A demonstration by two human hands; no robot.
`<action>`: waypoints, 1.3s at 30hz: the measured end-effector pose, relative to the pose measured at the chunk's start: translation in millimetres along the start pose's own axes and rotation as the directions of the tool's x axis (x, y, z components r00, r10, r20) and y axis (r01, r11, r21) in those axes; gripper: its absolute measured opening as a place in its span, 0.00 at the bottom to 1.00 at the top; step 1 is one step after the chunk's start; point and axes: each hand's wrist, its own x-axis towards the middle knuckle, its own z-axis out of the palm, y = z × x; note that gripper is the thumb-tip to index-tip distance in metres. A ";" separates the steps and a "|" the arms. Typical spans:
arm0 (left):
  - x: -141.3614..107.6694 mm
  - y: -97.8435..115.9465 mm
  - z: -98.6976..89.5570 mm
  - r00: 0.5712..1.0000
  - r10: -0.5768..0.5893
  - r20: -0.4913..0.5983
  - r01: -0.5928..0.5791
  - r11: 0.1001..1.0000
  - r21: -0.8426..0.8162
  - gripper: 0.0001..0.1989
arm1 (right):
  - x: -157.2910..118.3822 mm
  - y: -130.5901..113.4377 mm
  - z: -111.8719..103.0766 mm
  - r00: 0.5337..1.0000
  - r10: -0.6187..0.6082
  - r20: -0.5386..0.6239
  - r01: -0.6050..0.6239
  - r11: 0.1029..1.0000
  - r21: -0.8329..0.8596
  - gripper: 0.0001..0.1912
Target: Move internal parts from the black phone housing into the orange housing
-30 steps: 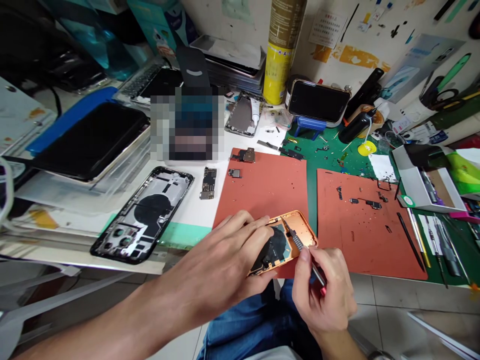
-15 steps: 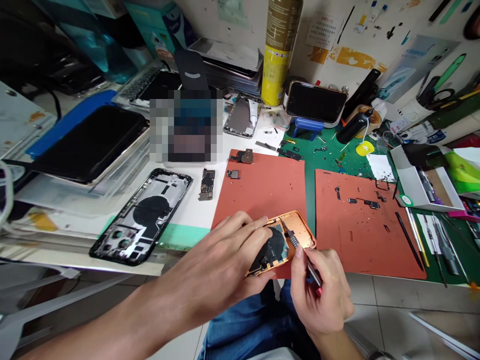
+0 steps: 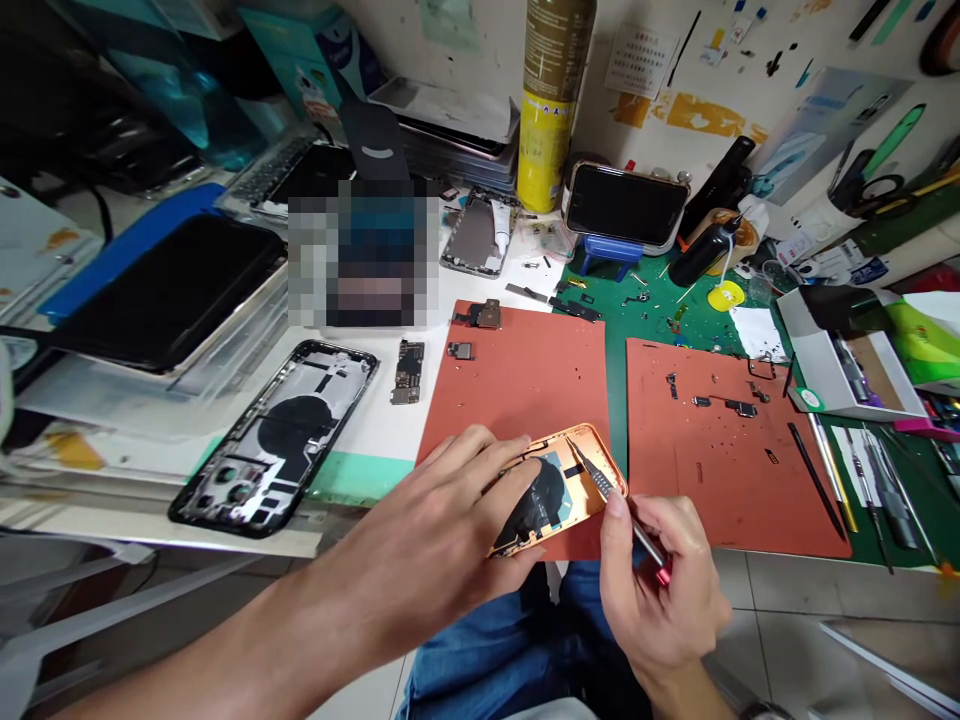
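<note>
My left hand (image 3: pixel 457 510) grips an orange phone housing (image 3: pixel 589 509) by its left end, tilted over the front edge of the left red mat (image 3: pixel 525 375). A black round patch and flex parts show inside the housing. Between the thumb and fingers of my right hand (image 3: pixel 664 575) is a thin metal tool (image 3: pixel 602 483) with a knurled grip and a red end. Its tip points into the housing near the upper rim; whether it touches is unclear.
A black phone frame (image 3: pixel 277 435) lies at the left, beside a logic board (image 3: pixel 408 372). Small parts lie on the right red mat (image 3: pixel 720 470). A phone (image 3: pixel 626 205) stands on a blue holder behind, near a spray can (image 3: pixel 551 130).
My right hand and the tool have moved slightly right, the tip shifting along the upper part of the housing. My left hand keeps its hold. The whole view has shifted slightly.
</note>
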 end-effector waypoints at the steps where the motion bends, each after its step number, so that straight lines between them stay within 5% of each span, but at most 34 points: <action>1: -0.3 -0.1 -0.3 1.000 0.004 0.003 -0.004 1.000 -0.007 0.25 | -1.0 0.1 0.5 1.000 0.005 -0.001 -0.005 1.000 0.002 0.18; 17: -0.9 -1.7 -4.7 1.000 0.011 0.010 -0.011 0.997 -0.071 0.28 | -2.0 -0.6 0.5 1.000 -0.001 0.009 0.001 1.000 0.025 0.19; 24: 2.0 -3.1 -5.2 1.000 0.007 0.019 -0.006 0.996 -0.085 0.24 | 8.7 -2.1 -4.5 0.980 -0.137 0.146 0.135 0.991 0.020 0.16; 39: 5.0 -1.9 -12.7 0.999 -0.006 0.053 0.015 0.984 -0.176 0.23 | 11.2 7.2 -7.8 0.969 -0.184 0.165 0.177 0.983 0.053 0.17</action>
